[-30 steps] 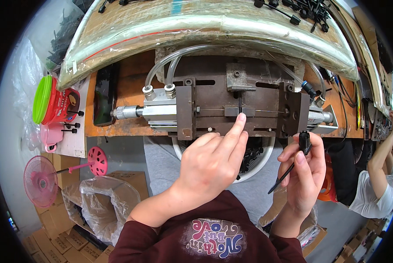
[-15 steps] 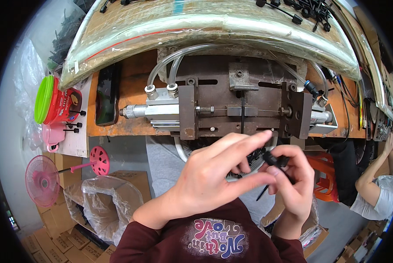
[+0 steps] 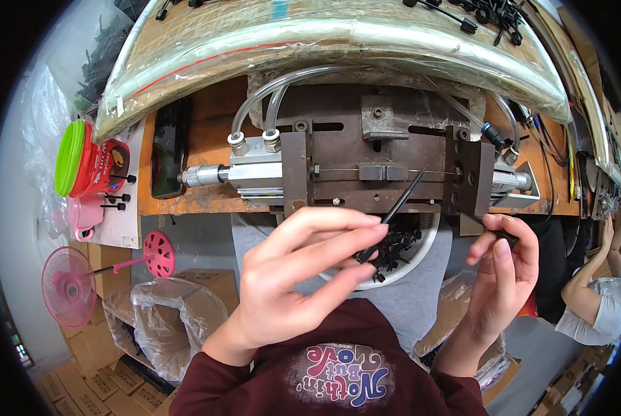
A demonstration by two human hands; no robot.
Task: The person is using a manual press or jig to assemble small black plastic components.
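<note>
My left hand (image 3: 303, 270) pinches a slim black plastic rod (image 3: 405, 196) between thumb and fingertips, its thin end slanting up and right towards the clamping fixture (image 3: 345, 149). The rod's other end is partly hidden by my fingers. To the right, my right hand (image 3: 501, 260) is closed around a small black plastic part (image 3: 506, 237), mostly covered by the fingers. Two small metal jaw blocks (image 3: 383, 173) sit mid-fixture with no rod between them. Below them, a white basket (image 3: 421, 260) on my lap holds several black parts (image 3: 397, 249).
Air cylinders (image 3: 255, 170) with clear hoses flank the fixture. Behind it, a plastic-wrapped board (image 3: 352, 41) carries black parts. A red and green bucket (image 3: 82, 159), a dark tray (image 3: 170, 152) and a pink fan (image 3: 68, 286) are leftward. Another person's arm (image 3: 591, 277) shows far right.
My hands have moved apart, left hand leftward and right hand rightward. The rod upright between the jaws is gone, and my left hand now holds one. The left cylinder's shaft has drawn back.
</note>
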